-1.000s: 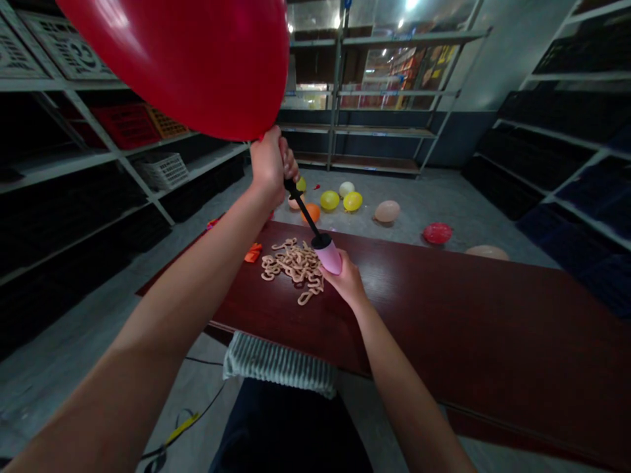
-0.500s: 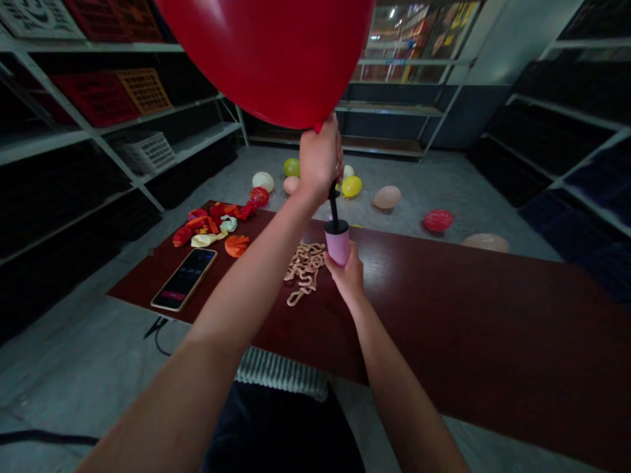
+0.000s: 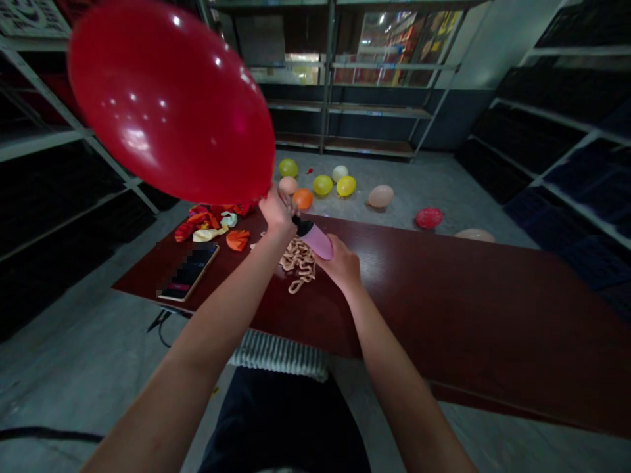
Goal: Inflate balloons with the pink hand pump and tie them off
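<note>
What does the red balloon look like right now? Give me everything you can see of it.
The red balloon is fully rounded, glossy and latex-looking, with bright highlights on its upper surface. It is a taut oval, tilted up and away to the left, above the dark red table. Its lower end is gripped in the left hand, which hides the neck, so whether it is tied cannot be seen.

The scene is dim overall, and the brightest light comes through the glass panes (image 3: 399,46) at upper middle. Small white glare spots sit on the red balloon (image 3: 170,105) at upper left, and a soft sheen lies on the table (image 3: 493,315) at right. The metal shelves (image 3: 34,136) along both sides sink into deep shadow and bow outward with wide-lens distortion near the frame edges. The phone (image 3: 187,272) screen at left shows coarse, blocky pixelation.
</note>
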{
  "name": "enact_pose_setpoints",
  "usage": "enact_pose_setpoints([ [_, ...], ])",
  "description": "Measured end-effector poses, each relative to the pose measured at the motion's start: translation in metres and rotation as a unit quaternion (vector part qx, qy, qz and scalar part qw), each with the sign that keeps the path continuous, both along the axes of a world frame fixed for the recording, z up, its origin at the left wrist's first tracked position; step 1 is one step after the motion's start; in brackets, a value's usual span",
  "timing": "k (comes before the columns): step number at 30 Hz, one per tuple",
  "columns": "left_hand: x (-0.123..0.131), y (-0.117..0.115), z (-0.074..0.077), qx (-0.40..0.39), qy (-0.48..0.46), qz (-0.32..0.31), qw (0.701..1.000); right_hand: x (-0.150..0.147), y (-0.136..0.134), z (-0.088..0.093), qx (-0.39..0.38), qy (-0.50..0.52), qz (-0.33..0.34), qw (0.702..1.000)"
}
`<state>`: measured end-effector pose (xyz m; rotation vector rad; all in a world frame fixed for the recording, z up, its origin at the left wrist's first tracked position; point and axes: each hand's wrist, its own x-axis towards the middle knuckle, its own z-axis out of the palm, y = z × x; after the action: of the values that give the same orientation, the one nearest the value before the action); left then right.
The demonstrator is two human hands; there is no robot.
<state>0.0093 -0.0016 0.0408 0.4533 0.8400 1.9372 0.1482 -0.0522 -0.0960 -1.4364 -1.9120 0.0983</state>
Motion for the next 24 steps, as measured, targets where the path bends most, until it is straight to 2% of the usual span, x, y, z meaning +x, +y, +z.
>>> enact_pose_setpoints([
  [4, -0.035, -0.021, -0.005, 0.005, -0.028, 0.040, 0.999, -0.007, -0.007, -0.002, 0.043, -0.044, 0.047, 0.997],
  [9, -0.078, -0.053, 0.011, 0.003, -0.042, 0.094, 0.995, -0.008, -0.015, 0.002, 0.054, -0.117, 0.094, 0.987],
  [12, -0.103, -0.074, 0.021, 0.006, -0.056, 0.089, 0.994, -0.002, -0.024, 0.009, 0.056, -0.152, 0.115, 0.980],
  [15, -0.124, -0.091, 0.024, 0.026, -0.067, 0.073, 0.995, 0.008, -0.041, 0.013, 0.070, -0.197, 0.104, 0.972],
  [18, -0.130, -0.100, 0.020, 0.022, -0.055, 0.054, 0.997, 0.017, -0.060, 0.010, 0.074, -0.224, 0.069, 0.969],
  [24, -0.109, -0.102, 0.011, 0.010, -0.013, 0.078, 0.997, 0.022, -0.073, 0.000, 0.062, -0.210, 0.001, 0.976],
])
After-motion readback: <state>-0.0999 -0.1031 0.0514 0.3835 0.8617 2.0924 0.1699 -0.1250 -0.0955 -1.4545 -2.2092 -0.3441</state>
